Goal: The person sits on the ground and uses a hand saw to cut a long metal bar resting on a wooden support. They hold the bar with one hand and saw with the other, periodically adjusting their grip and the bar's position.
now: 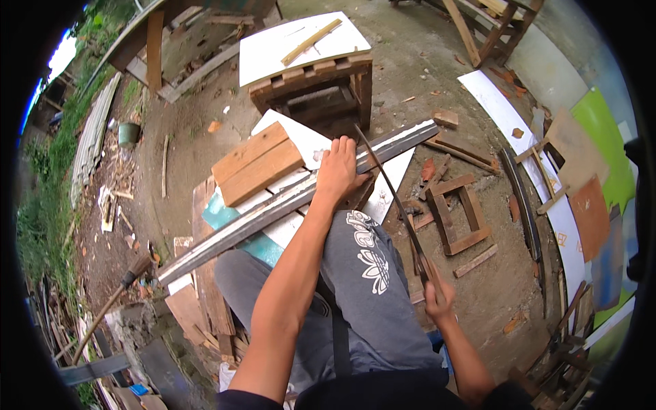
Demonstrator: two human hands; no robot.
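A long dark-grey beam (239, 229) with a white stripe along it lies slantwise in front of me, its far end up to the right. My left hand (337, 169) is closed over it near that end, pressing it down. In my right hand (439, 298) is the handle of a handsaw, low at my right side. The thin saw blade (395, 193) slants up and away, crossing the beam just right of my left hand. Whether its teeth have cut in cannot be made out. Beside the beam, a brown plank block (257, 164) rests on white sheet pieces.
Ahead stands a low wooden stand (362, 92) topped by a white board (270, 51) with a wood strip on it. To the right lie a small wooden frame (459, 213), offcuts and a long white panel (506, 113). A broom (113, 307) and a bucket (128, 134) are at left.
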